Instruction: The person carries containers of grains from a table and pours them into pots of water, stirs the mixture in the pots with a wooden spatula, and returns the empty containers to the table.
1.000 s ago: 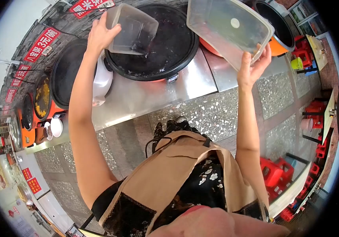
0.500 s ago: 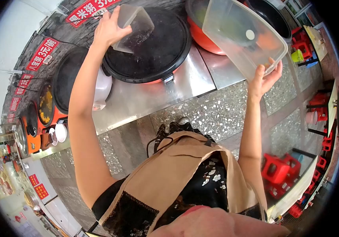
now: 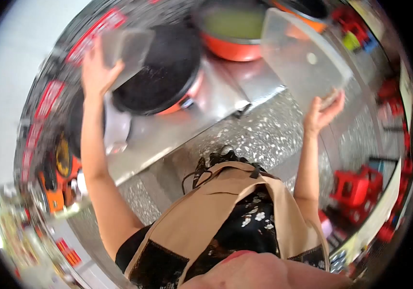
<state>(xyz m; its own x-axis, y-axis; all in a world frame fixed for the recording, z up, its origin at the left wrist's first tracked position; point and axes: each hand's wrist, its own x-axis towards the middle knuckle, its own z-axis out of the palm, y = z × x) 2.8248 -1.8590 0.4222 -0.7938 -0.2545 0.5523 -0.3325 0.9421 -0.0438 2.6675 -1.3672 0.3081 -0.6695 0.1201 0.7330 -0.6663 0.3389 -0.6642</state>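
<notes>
My left hand (image 3: pixel 98 72) grips a small clear plastic container (image 3: pixel 131 48) by its side, with the thumb spread along it. That container is held tilted over the left part of a round black lid (image 3: pixel 168 62) on an orange-red pot. On the other side, my right hand (image 3: pixel 324 111) is closed on the lower edge of a larger translucent plastic container (image 3: pixel 295 58) with a pale round spot on it. This one is raised in front of the counter's right end, beside an open red pot (image 3: pixel 233 50) with greenish contents. Motion blurs both containers.
The pots stand on a shiny metal counter (image 3: pixel 182 127) along a grey brick-patterned wall with red signs (image 3: pixel 47 98). More pots line the counter at the left. Red stools (image 3: pixel 355 188) and tables stand at the right, on a speckled floor.
My left hand and the small container have moved left and down in view. My right hand and the larger container sit slightly lower. The pots have shifted left, and more of the greenish contents show.
</notes>
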